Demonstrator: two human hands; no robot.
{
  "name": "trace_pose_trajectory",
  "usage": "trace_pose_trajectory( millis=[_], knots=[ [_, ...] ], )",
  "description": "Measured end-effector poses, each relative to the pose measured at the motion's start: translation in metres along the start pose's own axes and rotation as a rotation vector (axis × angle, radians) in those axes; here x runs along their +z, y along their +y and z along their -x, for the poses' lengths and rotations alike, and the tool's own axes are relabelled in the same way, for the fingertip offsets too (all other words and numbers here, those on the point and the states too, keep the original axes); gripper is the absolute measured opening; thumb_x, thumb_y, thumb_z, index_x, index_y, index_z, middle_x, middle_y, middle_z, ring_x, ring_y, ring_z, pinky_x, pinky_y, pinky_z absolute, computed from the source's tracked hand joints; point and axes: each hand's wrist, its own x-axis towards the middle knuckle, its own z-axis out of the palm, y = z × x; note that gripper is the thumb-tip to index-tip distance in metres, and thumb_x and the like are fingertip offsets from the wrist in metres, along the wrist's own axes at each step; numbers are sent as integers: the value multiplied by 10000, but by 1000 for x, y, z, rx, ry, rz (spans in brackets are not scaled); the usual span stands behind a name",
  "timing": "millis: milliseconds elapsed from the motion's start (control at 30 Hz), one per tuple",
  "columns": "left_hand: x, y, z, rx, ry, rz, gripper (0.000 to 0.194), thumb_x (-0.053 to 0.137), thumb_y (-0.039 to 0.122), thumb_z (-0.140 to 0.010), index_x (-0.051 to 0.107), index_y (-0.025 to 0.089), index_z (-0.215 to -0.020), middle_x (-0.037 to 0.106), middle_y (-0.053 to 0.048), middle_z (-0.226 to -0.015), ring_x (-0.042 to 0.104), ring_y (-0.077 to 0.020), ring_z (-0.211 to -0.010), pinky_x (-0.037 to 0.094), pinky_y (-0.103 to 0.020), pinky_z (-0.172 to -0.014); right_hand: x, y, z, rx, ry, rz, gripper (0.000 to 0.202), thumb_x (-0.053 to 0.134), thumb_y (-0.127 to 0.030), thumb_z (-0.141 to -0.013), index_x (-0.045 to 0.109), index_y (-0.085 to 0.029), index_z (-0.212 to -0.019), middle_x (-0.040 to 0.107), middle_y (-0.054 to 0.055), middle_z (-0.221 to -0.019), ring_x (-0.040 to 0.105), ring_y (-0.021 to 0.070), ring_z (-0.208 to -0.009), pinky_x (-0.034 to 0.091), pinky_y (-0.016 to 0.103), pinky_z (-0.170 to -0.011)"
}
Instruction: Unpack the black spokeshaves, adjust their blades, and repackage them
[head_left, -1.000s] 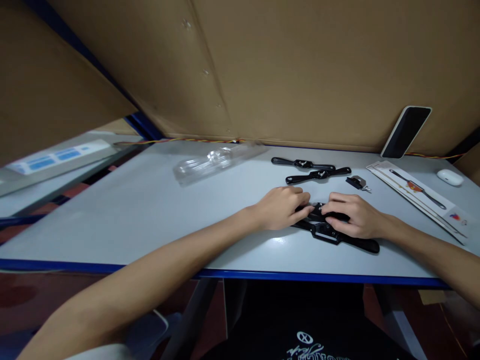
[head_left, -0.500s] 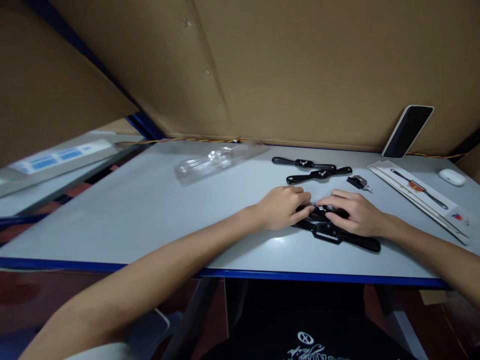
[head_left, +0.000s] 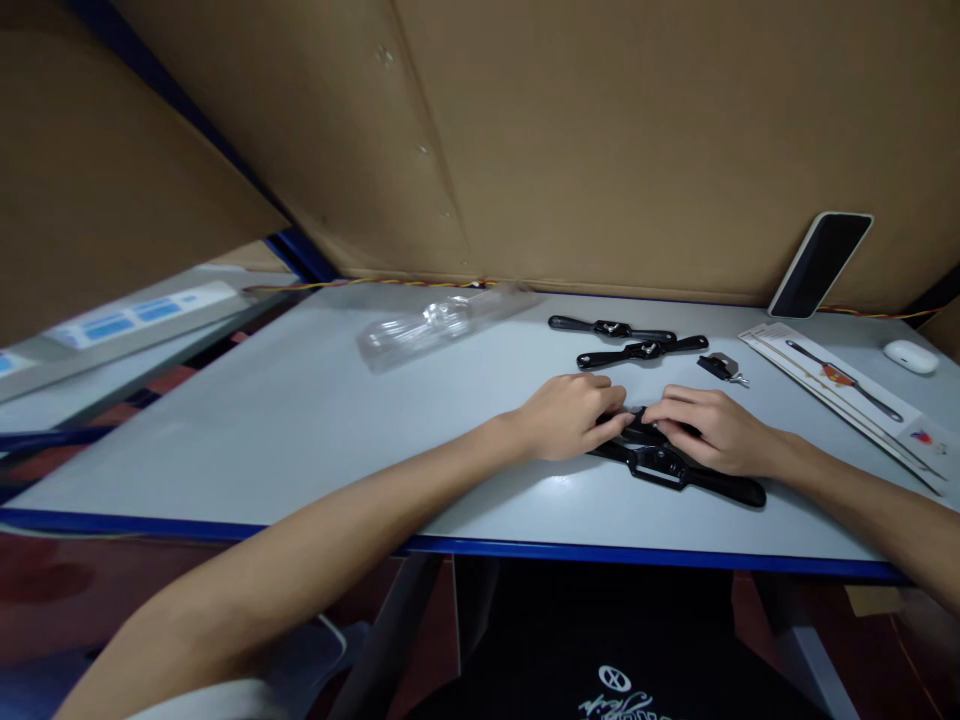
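My left hand (head_left: 576,417) is closed around the left end of a black spokeshave (head_left: 639,431), which lies low over the table. At the middle of that tool my right hand (head_left: 705,428) pinches with thumb and forefinger; a small part there is mostly hidden by the fingers. Just in front lies another black spokeshave body (head_left: 731,489) with an open slot in its middle. Behind my hands rest two more spokeshaves, a far one (head_left: 576,323) and a nearer one (head_left: 600,359). A loose dark clamp piece with a silver screw (head_left: 718,368) sits beyond my right hand.
A clear plastic blister shell (head_left: 409,340) lies at the back left of the grey table (head_left: 300,430). To the right are a printed package card (head_left: 855,392), a leaning phone (head_left: 821,265) and a white rounded case (head_left: 910,357). Cardboard walls (head_left: 600,140) enclose the back.
My right thumb and forefinger have come together over the middle of the spokeshave, where they were apart with a silvery part showing. My left hand keeps its hold. The view has shifted slightly.
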Motion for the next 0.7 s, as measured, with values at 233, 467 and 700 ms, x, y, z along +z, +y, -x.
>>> trace_pose_trajectory(
  millis=[233,467,700],
  knots=[
    [-1,0,1,-5,0,11,415,337,440,-1063,614,184,-891,641,-72,-847,606,-216,-743,458,-337,-671,0,-1,0,7,12,-15,169,519,-255,-1064,670,-186,-1091,678,52,-942,580,135,-699,481,285,-657],
    [1,-2,1,-2,-2,8,420,334,447,-1067,625,183,-918,645,-74,-867,603,-217,-758,451,-337,-677,2,-1,0,-20,80,-19,162,474,-179,-1049,635,-192,-1040,649,49,-905,581,149,-733,499,295,-681],
    [0,-1,1,-13,-5,18,422,319,458,-1068,610,185,-931,643,-72,-871,607,-222,-763,455,-346,-690,3,-1,0,-6,87,-7,147,499,-189,-1041,645,-193,-1053,659,61,-934,619,163,-756,534,317,-696]
  ],
)
